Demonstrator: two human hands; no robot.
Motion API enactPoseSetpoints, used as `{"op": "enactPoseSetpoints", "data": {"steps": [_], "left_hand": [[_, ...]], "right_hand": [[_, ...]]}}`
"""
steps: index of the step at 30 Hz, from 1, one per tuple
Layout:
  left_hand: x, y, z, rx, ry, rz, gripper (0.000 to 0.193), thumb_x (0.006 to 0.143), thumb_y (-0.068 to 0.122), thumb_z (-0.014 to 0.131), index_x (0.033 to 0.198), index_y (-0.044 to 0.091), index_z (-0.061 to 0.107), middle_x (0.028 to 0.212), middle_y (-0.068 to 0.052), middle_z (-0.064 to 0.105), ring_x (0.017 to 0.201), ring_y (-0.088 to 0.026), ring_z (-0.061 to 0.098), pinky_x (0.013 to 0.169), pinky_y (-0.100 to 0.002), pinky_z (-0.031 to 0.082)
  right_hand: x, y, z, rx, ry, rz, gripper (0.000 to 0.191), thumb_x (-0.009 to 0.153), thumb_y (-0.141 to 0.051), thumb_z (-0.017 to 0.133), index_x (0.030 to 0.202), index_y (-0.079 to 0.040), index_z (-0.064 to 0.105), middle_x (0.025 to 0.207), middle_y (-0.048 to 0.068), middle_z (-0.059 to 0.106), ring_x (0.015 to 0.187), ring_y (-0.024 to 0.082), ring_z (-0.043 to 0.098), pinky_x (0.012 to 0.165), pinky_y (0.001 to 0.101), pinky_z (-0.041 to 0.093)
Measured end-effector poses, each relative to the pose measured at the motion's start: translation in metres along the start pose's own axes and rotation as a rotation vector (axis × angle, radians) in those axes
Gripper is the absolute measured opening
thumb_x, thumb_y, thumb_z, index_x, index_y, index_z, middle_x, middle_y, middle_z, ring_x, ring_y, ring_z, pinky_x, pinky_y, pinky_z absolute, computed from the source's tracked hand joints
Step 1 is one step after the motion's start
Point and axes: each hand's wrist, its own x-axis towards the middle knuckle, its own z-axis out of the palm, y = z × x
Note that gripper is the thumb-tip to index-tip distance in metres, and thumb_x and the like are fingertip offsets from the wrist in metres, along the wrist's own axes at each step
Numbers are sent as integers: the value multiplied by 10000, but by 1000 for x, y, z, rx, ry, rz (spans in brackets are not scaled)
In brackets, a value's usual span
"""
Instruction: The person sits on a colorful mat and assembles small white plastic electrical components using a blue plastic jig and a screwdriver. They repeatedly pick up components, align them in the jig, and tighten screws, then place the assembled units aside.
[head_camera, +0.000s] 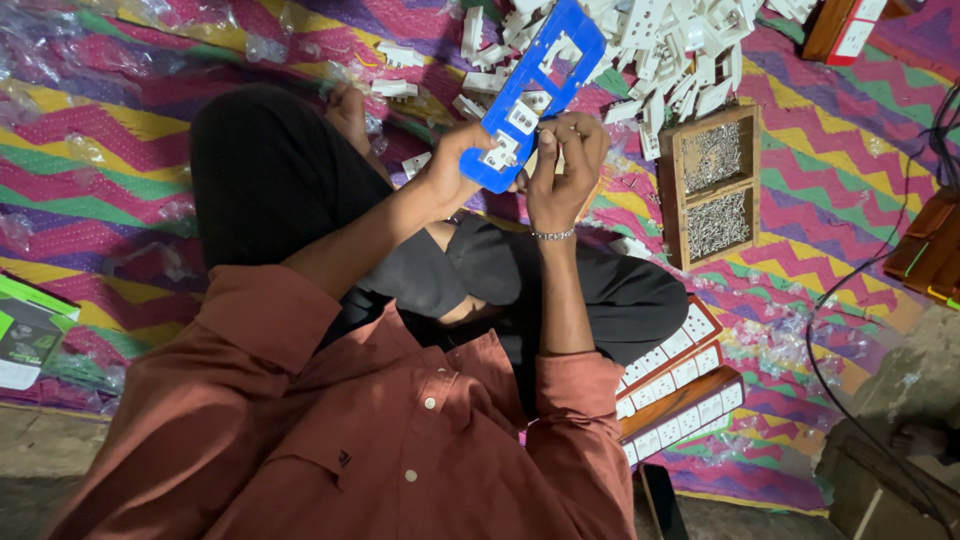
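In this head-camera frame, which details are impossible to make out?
- Head view: lower end of the blue plate, covered by the left hand and right hand.
- Right fingertips, hidden behind the plate.
- Contents of the wooden box, too small to identify.
- White parts pile, cut off by the top edge.

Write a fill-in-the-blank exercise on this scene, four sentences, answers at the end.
1. Both hands, left and right, hold a long plastic frame coloured ____.
2. The wooden box of screws has ____ compartments.
3. A metal ____ circles the right wrist.
4. The person's shirt is rust-____.

Answers: blue; two; bracelet; red
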Motion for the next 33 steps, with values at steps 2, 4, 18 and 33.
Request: {"op": "enactPoseSetpoints", "data": {"steps": [2, 4, 18, 33], "left_hand": [[-1, 2, 3, -3, 14, -26, 442, 872, 291, 517, 1155, -35, 613, 961, -181, 695, 815, -323, 702, 785, -432, 563], [-3, 4, 5, -7, 6, -42, 460, 873, 305, 506, 1171, -29, 612, 972, -184, 699, 814, -327, 702, 777, -427, 558], [-8, 9, 14, 17, -128, -23, 520, 900, 350, 488, 1224, -38, 614, 988, -207, 701, 848, -310, 693, 756, -389, 530], [-10, 11, 15, 63, -52, -26, 519, 887, 332, 497, 1221, -47, 617, 1002, -194, 705, 839, -316, 700, 756, -411, 547]], "right_hand": [[2, 0, -2, -30, -6, -45, 69, 998, -72, 687, 1002, -4, 697, 1060, 123, 636, 1078, 311, 586, 996, 428, 464], [5, 1, -6, -66, -23, -107, 64, 983, -72, 709, 1001, -10, 705, 1046, 115, 639, 1078, 316, 586, 992, 437, 457], [20, -8, -33, -13, -182, -187, 196, 879, 36, 794, 1053, -42, 749, 1040, 98, 655, 1049, 291, 594, 964, 415, 457], [17, -8, -32, -81, -146, -243, 162, 883, -27, 847, 1001, -39, 736, 1007, 82, 661, 1026, 293, 595, 928, 426, 445]]}}
